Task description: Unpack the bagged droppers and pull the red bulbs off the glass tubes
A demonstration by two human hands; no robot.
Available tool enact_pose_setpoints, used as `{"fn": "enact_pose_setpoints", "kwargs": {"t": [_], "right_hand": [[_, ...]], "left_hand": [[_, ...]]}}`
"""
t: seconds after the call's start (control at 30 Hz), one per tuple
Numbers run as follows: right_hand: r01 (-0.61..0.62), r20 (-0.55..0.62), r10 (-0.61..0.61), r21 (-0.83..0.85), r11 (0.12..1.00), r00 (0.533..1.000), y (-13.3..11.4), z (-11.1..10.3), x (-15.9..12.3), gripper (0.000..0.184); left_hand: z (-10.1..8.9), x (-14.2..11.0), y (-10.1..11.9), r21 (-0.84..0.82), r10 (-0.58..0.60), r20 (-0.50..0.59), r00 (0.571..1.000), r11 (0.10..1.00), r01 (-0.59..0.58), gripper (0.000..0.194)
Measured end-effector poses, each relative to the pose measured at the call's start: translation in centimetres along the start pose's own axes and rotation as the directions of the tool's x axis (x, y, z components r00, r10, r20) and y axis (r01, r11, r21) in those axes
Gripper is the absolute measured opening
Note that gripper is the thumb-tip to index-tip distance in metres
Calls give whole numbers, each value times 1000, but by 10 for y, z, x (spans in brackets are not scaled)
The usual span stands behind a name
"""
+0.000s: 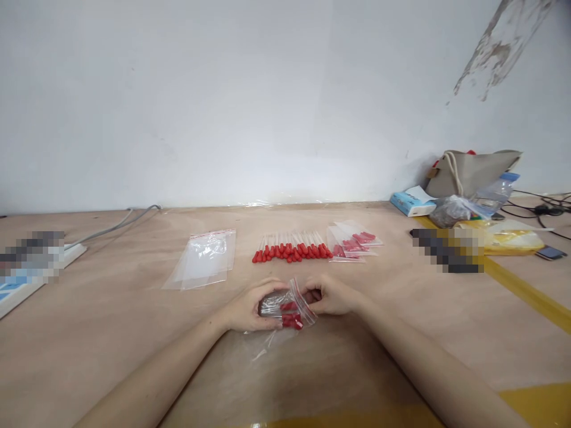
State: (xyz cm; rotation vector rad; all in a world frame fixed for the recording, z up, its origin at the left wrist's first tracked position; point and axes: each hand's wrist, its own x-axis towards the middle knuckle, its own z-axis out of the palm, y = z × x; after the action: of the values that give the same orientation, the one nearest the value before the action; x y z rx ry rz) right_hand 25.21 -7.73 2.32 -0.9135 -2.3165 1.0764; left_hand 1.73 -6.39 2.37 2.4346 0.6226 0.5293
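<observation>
My left hand (254, 308) is curled round a clear zip bag (272, 304) that has red-bulbed droppers (292, 321) inside it. At the bag's red-striped mouth, my right hand (328, 295) has its fingers pinched on the edge; the fingertips are partly hidden. Beyond my hands lies a row of loose droppers (292, 252), clear stems toward the wall and red bulbs toward me. To their right are several overlapping bags with red-bulbed droppers (354, 242) in them. Flat zip bags (205, 258) form a fanned stack on the left.
On the left is a white power strip (66, 255) with a grey cable (120, 224). At the right stand a blue box (413, 202), a grey bag (477, 172) and a yellow package (504, 238), with black cables (544, 210) and a phone (551, 252). Yellow tape (526, 291) crosses the table.
</observation>
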Motion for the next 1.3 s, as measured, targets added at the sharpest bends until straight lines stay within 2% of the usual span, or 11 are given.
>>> {"fn": "enact_pose_setpoints", "kwargs": {"t": [0.17,0.4,0.53,0.63,0.73,0.83,0.9,1.07,1.2,1.3], "right_hand": [[72,-84,-77,-66,995,993,-3,3,2,31],[17,14,-14,-178,984,1000,-12,3,3,33],[20,12,-18,-228,973,1000,-13,4,4,27],[45,-33,-53,-214,976,998,-14,4,3,19],[91,-60,-105,-205,974,993,-13,4,3,19],[139,2,-142,-215,967,990,-9,4,4,23],[111,15,-111,-231,967,994,-7,6,5,26],[38,-48,-53,-271,962,997,-11,11,5,24],[69,-68,-93,-293,954,993,-15,13,5,19],[88,-79,-111,-250,964,991,-15,13,5,17]], "left_hand": [[4,0,1,69,2,-53,999,998,2,55],[5,2,5,57,23,-64,998,998,-20,47],[3,2,4,47,27,-40,999,999,-25,51],[2,2,3,47,6,-12,1000,999,-5,63],[1,1,4,48,-22,-10,1000,999,23,70],[1,1,4,44,-35,-9,999,998,36,68],[1,1,5,40,-39,-4,999,998,39,68],[1,2,5,31,-34,-5,999,999,34,69],[0,2,5,27,-28,-18,999,999,28,70],[0,2,7,23,-34,-8,999,999,34,70]]}}
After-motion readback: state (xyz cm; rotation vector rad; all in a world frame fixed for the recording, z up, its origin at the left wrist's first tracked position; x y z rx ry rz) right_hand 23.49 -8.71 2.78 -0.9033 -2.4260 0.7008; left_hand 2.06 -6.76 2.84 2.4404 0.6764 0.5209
